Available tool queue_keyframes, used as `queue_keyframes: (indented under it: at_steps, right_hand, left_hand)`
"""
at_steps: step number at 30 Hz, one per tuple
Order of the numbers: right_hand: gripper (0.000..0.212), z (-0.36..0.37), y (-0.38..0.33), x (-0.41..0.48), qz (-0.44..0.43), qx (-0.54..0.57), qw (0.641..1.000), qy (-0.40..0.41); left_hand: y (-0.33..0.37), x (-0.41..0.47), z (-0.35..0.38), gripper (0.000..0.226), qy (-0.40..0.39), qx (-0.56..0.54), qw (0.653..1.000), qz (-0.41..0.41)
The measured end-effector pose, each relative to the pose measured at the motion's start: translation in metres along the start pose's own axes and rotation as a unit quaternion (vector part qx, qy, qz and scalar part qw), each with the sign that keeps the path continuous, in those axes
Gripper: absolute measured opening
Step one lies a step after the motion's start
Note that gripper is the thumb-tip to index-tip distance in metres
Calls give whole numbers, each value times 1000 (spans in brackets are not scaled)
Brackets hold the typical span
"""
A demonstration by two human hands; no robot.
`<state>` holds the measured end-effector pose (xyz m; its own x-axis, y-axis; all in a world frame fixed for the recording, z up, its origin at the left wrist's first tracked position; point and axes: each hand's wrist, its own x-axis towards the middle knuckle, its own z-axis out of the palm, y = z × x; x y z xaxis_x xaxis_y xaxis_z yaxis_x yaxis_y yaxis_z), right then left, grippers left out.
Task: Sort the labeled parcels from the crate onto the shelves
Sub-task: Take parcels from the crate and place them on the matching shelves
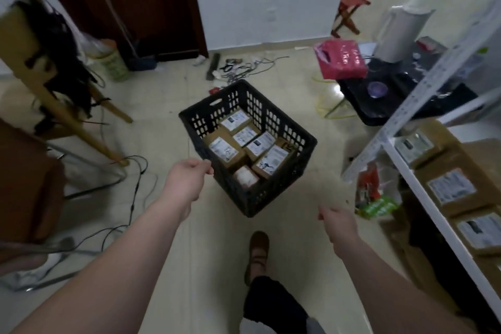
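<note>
**Desk:** What can be read on the labels?

**Photographer:** Nothing. White printed labels [245, 135] are seen on the brown cardboard parcels [226, 150] in the black plastic crate [284, 179], but the print is too blurred to be read.

**Desk:** How is the crate set?

**Photographer:** It is set on the pale tiled floor [168, 144], cornerwise to the person, with one corner pointed toward the brown shoe [259, 247]. Its long axis is run from upper left to lower right of the view, and a handle slot [215, 102] is cut in the short far-left wall. The parcels are laid flat, labels up, packed side by side. A white-wrapped parcel [245, 176] is lodged toward the nearest corner.

**Desk:** And the hands?

**Photographer:** The left hand [187, 179] is reached to the rim of the crate's near-left wall, with fingers curled onto it and the thumb on top. The right hand [339, 225] is held apart from the crate, right of its nearest corner. Its fingers are curled in and nothing is seen in it, though it is smeared by blur.

**Desk:** The shelves?

**Photographer:** A white metal shelving unit [417, 92] is seen at the right edge, apart from the crate. More labelled brown parcels [450, 190] are laid on it, labels up, their print equally unreadable. A pink bag [341, 59] and loose cables [244, 68] are seen beyond the crate.
</note>
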<state>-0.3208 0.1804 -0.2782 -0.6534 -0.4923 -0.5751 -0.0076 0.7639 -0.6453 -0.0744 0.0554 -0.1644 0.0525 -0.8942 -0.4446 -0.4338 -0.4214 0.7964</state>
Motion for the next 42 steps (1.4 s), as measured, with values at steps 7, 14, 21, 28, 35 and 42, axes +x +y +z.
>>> queue_keyframes:
  at_steps: [7,14,21,28,35,42]
  right_hand:
    - [24,70,-59,93,-35,-245,952,-177]
    - [22,97,-145,142,-83,-334,923,-171]
    - [31,132,-159,190,53,-140,980,-130]
    - [59,181,-151,224,190,-31,980,-38]
    - [97,250,-134,261,302,1,953,21]
    - [134,297,-119,301,351,-91,930,66]
  left_hand:
    - [35,117,-9,14,-55,338,934,101]
    - [35,222,25,32,-212,506,830,97]
    - [25,319,76,32,-335,575,740,99]
    - [15,394,115,37,-385,586,703,123]
    - [0,464,140,37,-422,582,680,143]
    - [-32,475,166,36,-445,548,694,141]
